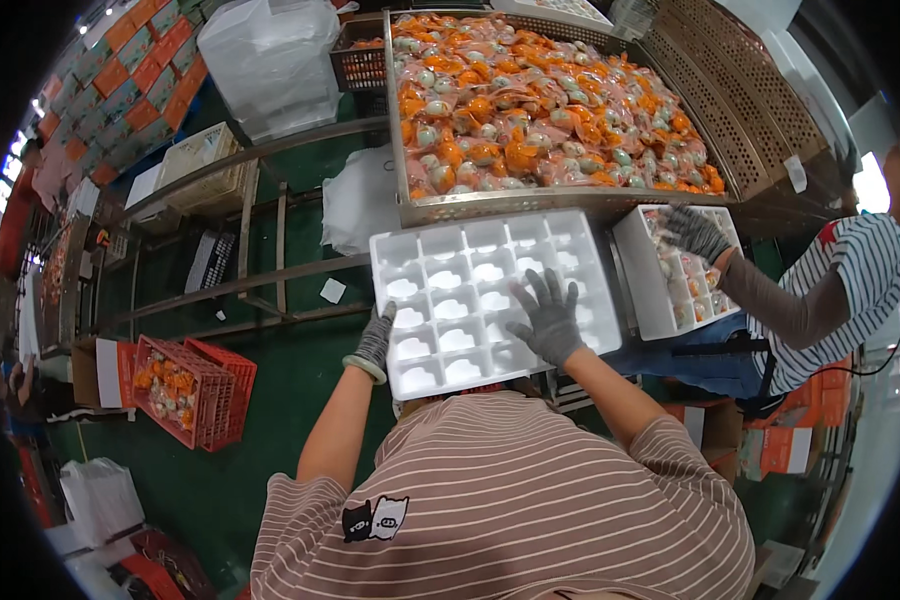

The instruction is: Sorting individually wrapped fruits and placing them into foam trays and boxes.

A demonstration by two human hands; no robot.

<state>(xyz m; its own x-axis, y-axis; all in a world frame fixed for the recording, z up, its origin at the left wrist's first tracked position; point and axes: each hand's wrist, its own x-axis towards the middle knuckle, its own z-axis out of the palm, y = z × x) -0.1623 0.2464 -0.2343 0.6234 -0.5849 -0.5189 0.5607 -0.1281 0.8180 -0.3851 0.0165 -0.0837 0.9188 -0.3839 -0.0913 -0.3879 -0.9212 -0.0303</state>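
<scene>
A white foam tray with a grid of square cells (458, 279) lies in front of me, its cells holding nothing. My left hand (373, 346), in a grey glove with a pale bangle at the wrist, grips the tray's left edge. Over the right part of the grid, my gloved right hand (550, 319) is spread with fingers apart, touching or just above the cells. Beyond the tray stands a metal-rimmed bin (495, 202) heaped with clear-wrapped packets, orange and pale green, egg-like in shape.
At the right, a co-worker's gloved hand (696, 234) reaches over another white foam box (637, 255) filled with wrapped packets. A metal frame (300, 271) runs leftwards. Red plastic crates (214, 405) stand on the floor at left. White foam trays in plastic (270, 67) are stacked behind.
</scene>
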